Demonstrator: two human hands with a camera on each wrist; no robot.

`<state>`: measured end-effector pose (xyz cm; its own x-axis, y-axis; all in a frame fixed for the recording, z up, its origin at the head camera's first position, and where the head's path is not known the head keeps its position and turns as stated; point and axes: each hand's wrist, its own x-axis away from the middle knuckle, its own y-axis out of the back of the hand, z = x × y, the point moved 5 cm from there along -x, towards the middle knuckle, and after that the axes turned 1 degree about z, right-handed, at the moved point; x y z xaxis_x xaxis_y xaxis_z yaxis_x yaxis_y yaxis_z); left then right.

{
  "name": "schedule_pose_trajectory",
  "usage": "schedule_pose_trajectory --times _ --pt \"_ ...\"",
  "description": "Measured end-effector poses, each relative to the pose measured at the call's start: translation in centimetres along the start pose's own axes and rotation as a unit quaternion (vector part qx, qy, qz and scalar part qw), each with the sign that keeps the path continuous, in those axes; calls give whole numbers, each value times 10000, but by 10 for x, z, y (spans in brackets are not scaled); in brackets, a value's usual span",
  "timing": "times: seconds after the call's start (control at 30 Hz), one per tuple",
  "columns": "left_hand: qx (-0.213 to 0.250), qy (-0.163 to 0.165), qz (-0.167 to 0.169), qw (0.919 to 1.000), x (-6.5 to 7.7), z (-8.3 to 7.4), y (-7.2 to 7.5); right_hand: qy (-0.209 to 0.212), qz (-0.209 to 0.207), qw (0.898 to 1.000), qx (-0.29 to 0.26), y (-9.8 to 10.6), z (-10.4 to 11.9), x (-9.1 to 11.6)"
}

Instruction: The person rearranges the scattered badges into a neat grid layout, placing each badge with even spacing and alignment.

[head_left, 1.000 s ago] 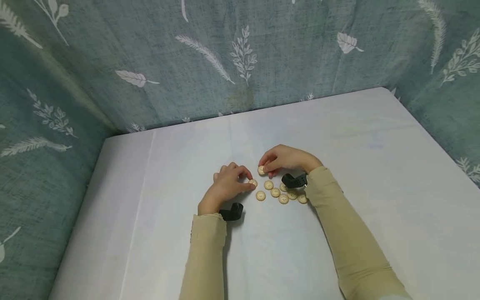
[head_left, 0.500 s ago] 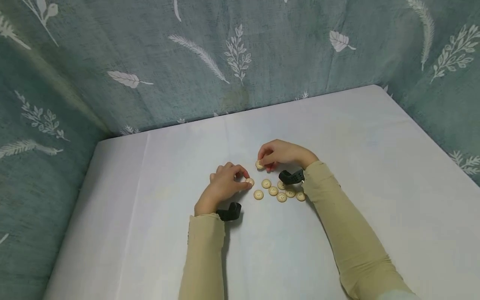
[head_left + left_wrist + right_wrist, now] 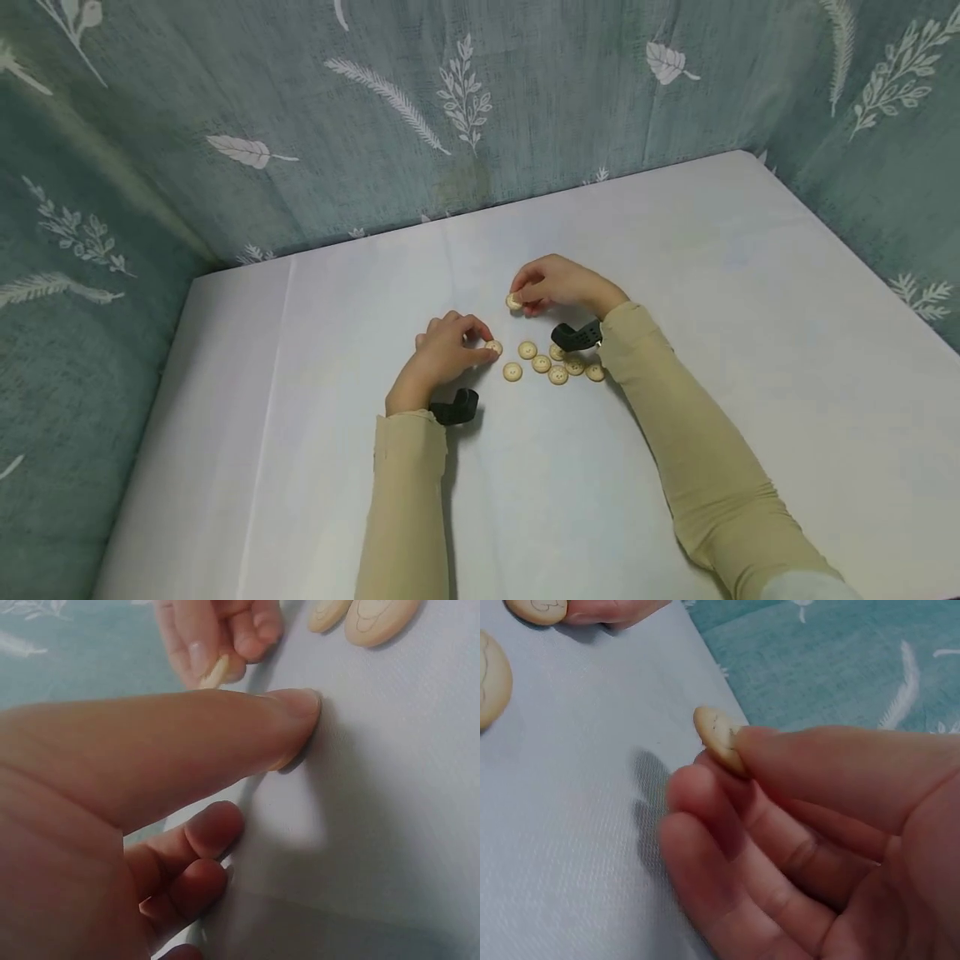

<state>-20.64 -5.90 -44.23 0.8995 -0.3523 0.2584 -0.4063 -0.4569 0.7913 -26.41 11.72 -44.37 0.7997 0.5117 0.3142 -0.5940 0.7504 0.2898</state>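
In the head view my left hand (image 3: 442, 354) pinches a round, pale wooden disc (image 3: 493, 347) between thumb and index finger. The thumb hides most of that disc in the left wrist view, and I cannot tell whether it touches the table. Farther back, my right hand (image 3: 558, 281) grips a second wooden disc (image 3: 720, 741) by thumb and fingertips, tilted and raised off the cloth. Thin dark lines mark its face. Between the hands and nearer to me lie several similar flat discs (image 3: 541, 363), some touching, below the right wrist.
A white cloth covers the table (image 3: 360, 333). Green fabric with white leaf prints (image 3: 525, 92) hangs along its back and sides. A black wrist camera (image 3: 455, 408) sits under the left wrist, and another camera (image 3: 576, 337) under the right overhangs the discs.
My right hand has moved farther from the lying discs, toward the table's back edge, with its disc. The left hand has stayed nearly in place. The head view has shifted slightly.
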Motion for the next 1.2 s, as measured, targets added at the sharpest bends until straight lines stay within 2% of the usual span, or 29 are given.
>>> schedule_pose_trajectory --times 0.2,0.43,0.67,1.03,1.2 --pt "-38 -75 30 10000 1 6 -4 -189 -407 9980 -446 0 -11 2" --pt "-79 -122 -3 9999 -1 3 1 -361 -720 9938 -770 9 -15 4" --pt "-23 -158 -86 9998 -3 0 5 -535 -1039 9824 -1460 17 -11 3" --pt "4 -4 6 10000 -4 5 1 -858 -1436 9738 -1543 19 -16 -9" --pt "-11 37 -8 10000 -4 6 1 -751 -1650 9722 -1484 19 -14 -12"
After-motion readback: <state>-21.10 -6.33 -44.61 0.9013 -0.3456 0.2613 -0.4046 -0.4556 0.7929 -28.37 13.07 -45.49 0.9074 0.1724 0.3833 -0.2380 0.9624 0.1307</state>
